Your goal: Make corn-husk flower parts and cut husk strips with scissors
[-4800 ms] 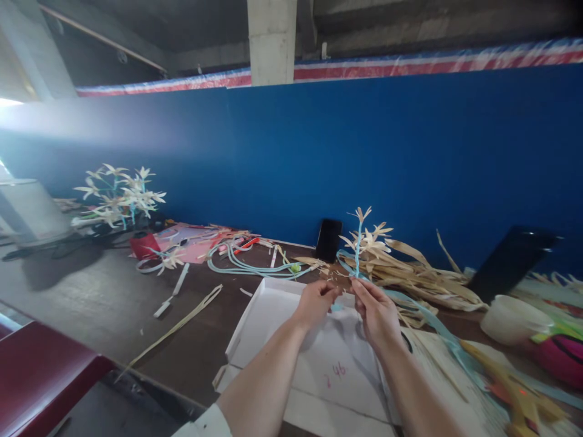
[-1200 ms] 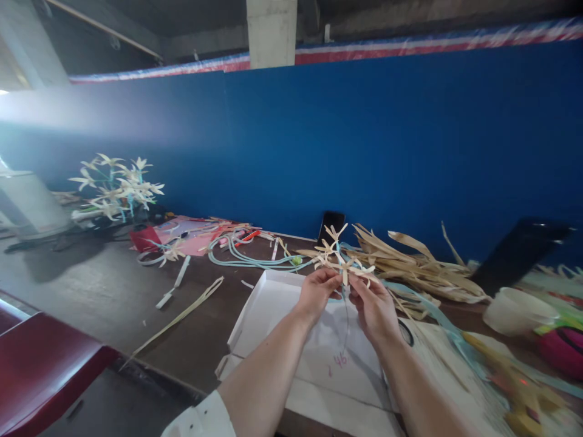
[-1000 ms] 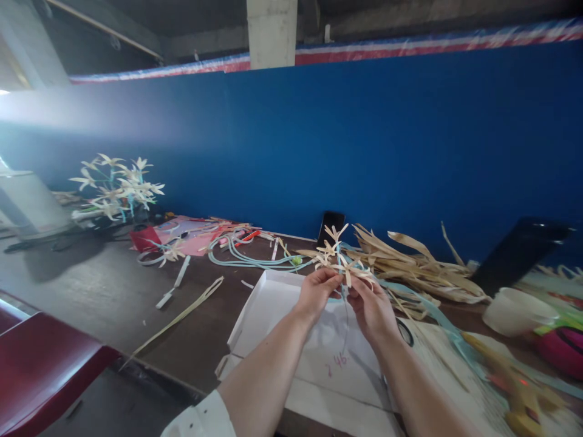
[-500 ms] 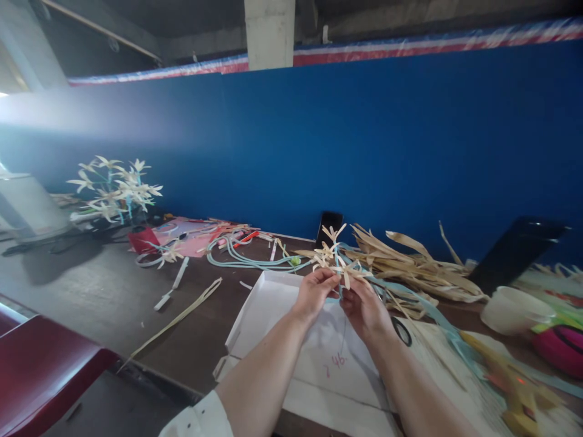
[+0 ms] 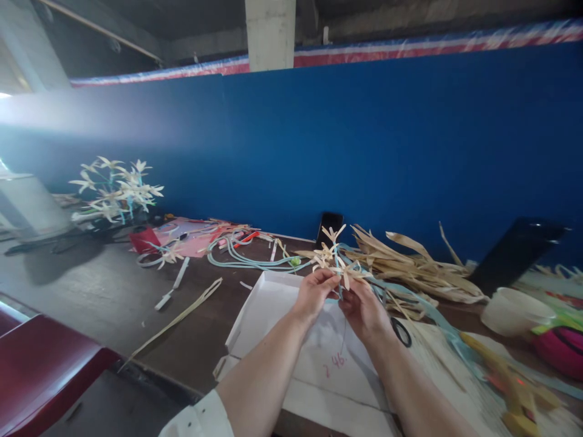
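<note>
A handmade flower spray, with pale dried-husk petals and a light blue wrapped stem, is upright between my two hands. My left hand pinches the stem just below the lower blossoms. On the other side, my right hand has its fingers closed around the lower stem, partly hidden by the petals. Both hands are above an open white cardboard box with red handwriting inside. A thin wire hangs below the fingers. Right of my right wrist lie the black handles of scissors.
Dried husks are piled at the back right, near a white bowl and a yellow glue gun. Light blue cords lie left of the box. A finished bouquet stands at far left; a red chair is below.
Almost nothing differs. Both hands keep their grip on the flower spray in the same spot, and the view has shifted very slightly.
</note>
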`<state>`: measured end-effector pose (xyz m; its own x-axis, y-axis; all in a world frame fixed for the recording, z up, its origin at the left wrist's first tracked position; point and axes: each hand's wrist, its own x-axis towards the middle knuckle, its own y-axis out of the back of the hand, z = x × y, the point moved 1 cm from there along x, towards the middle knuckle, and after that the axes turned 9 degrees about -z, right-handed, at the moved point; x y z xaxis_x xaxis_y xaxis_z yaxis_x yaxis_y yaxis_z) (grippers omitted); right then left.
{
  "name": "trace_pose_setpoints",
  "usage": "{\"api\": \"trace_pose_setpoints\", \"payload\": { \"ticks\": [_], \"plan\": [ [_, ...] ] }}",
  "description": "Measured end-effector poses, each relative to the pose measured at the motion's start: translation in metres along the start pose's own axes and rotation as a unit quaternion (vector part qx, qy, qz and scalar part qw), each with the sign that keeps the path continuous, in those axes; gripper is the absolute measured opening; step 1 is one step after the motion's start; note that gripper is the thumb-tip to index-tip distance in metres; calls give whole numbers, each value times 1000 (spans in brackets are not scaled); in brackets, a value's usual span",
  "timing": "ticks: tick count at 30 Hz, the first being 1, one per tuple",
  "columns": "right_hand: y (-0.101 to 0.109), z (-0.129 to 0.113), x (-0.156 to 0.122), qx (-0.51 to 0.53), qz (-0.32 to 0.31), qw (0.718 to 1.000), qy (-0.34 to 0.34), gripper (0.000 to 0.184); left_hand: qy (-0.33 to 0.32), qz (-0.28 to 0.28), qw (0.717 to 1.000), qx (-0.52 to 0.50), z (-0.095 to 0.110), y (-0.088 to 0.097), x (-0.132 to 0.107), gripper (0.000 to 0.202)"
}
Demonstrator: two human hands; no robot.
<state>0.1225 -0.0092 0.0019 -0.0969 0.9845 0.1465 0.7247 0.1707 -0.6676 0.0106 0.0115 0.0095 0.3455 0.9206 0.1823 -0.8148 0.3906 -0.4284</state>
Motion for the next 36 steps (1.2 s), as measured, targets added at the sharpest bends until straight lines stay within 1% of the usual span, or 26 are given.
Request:
{"api": "trace_pose_setpoints", "payload": {
  "ticks": [14,22,25,28,32,36],
  "plan": [
    [-4,-1,-1,51,17,998,-30,18,8,1,1000,13,3,-2,-2,33],
    [-2,-1,-1,39,17,999,-32,15,0,0,1000,21,2,-1,-2,32],
    [-4,-4,-1,22,16,999,-29,17,-9,4,999,34,4,-2,-2,32],
    [-6,-8,-3,-8,5,1000,-25,21,-15,20,999,36,5,-3,-2,33],
    [-8,-9,-4,-101,19,994,-21,29,-19,33,999,35,8,-3,-2,33],
    [-11,-6,-6,-196,17,979,-48,27,-26,42,997,58,12,0,-3,29]
  ]
}}
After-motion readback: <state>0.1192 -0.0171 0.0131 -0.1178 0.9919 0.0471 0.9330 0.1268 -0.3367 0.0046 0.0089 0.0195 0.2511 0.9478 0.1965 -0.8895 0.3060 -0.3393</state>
